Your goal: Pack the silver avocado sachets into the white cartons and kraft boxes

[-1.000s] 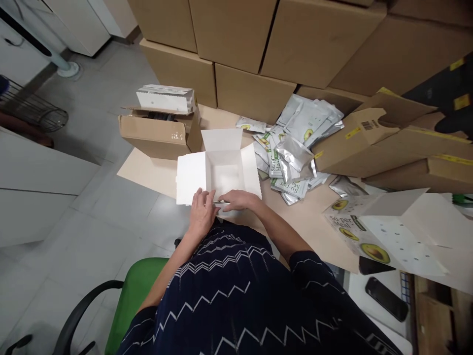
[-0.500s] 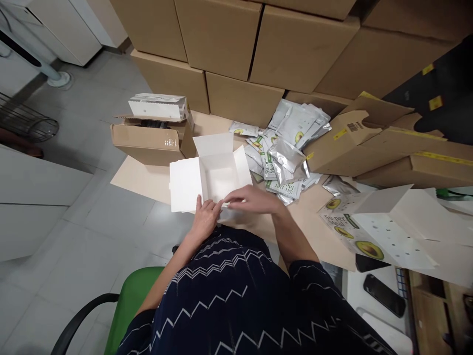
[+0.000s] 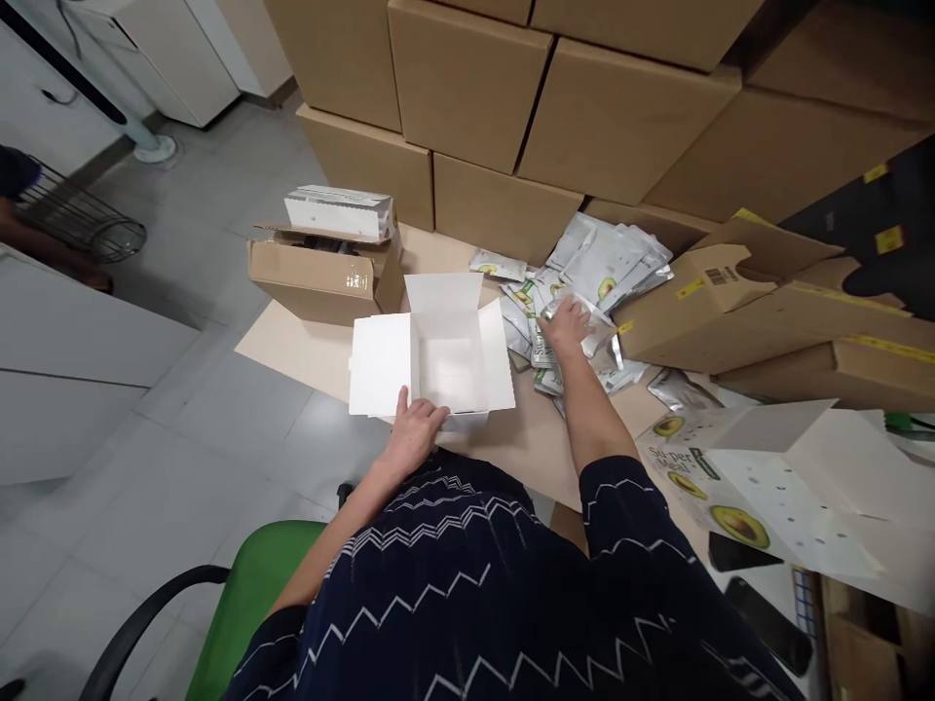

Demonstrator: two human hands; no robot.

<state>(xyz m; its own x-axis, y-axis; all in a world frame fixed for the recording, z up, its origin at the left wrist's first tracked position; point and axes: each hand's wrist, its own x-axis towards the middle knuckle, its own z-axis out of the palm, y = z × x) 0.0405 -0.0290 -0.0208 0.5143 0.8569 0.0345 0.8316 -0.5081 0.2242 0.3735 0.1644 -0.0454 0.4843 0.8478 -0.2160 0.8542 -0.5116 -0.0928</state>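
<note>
My right fingers (image 3: 581, 314) have left the white box (image 3: 449, 368) and come over the pile of pouches (image 3: 588, 261), where they are spread upon one silver pouch (image 3: 602, 338). The box stands open on the counter (image 3: 537, 438) just beyond my left fingers (image 3: 430, 411), which lie on its near edge, pinching or not I cannot tell. So, I judge, only the left side steadies it now.
</note>
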